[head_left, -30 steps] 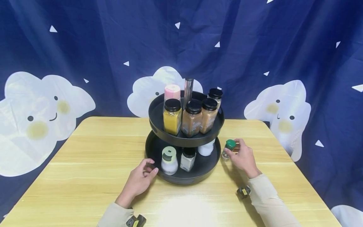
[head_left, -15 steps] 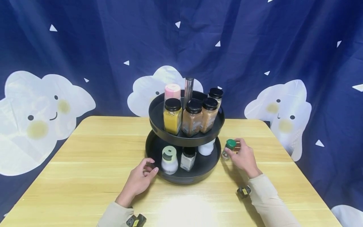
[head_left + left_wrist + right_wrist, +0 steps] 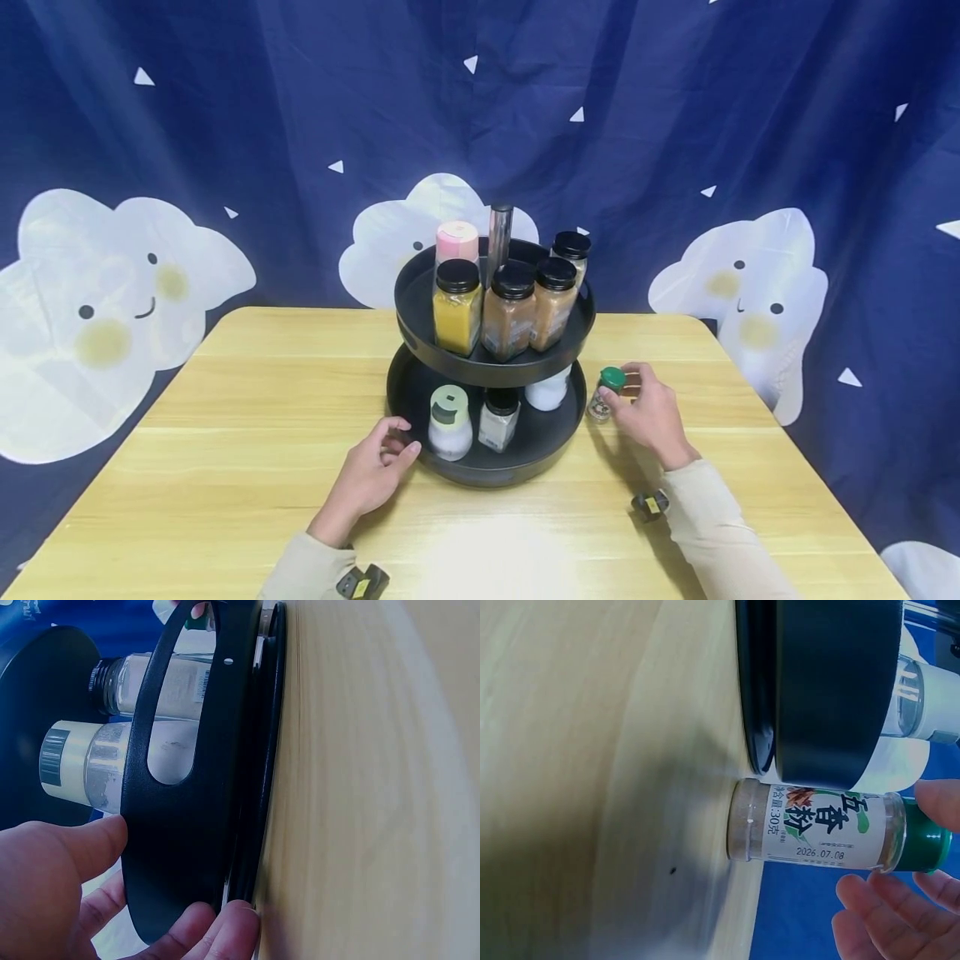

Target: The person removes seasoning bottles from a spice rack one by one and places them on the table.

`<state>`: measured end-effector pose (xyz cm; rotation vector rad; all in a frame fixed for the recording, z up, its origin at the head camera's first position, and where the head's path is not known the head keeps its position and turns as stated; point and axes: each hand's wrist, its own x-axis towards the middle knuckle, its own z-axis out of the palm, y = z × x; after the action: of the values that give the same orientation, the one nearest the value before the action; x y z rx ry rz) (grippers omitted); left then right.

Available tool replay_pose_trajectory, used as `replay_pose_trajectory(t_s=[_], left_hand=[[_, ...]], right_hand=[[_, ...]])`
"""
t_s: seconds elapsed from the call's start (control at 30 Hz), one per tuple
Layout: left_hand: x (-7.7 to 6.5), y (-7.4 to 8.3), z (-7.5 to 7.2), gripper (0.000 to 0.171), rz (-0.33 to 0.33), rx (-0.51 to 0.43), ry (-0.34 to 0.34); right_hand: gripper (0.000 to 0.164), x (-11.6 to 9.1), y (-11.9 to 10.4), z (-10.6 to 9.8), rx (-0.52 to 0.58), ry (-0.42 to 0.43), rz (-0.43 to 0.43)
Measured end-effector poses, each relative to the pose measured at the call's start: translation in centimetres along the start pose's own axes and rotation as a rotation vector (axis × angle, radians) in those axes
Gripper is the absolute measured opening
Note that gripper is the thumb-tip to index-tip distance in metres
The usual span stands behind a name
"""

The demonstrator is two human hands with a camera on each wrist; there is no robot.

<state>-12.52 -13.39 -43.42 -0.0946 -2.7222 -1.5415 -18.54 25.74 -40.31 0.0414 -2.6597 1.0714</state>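
My right hand holds a small spice jar with a green cap, thumb on one side and fingers on the other. The jar is upright at the table surface, close beside the lower tray's right side. It has a white printed label and brown powder. A black two-tier turntable stands mid-table. At its left front, my left hand grips the lower tray's edge, thumb at the rim and fingertips low on the outer wall. Inside that tray are a green-capped white shaker and a black-lidded jar.
The upper tray bears a yellow powder jar, brown jars and a pink-capped bottle around a metal post. A white container sits at the lower tray's right. A blue curtain hangs behind the wooden table.
The view has shifted very slightly. Both hands, the turntable and the green-capped jar keep the same places relative to one another.
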Motion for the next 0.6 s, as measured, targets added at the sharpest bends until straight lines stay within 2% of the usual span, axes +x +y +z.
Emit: replay_pose_trajectory(t_s=[0.6], left_hand=[[0.0,-0.1,0.0,0.027,0.009,0.004,0.004]], right_hand=[[0.043,0.3,-1.4,-0.9,-0.033,0.113,-0.134]])
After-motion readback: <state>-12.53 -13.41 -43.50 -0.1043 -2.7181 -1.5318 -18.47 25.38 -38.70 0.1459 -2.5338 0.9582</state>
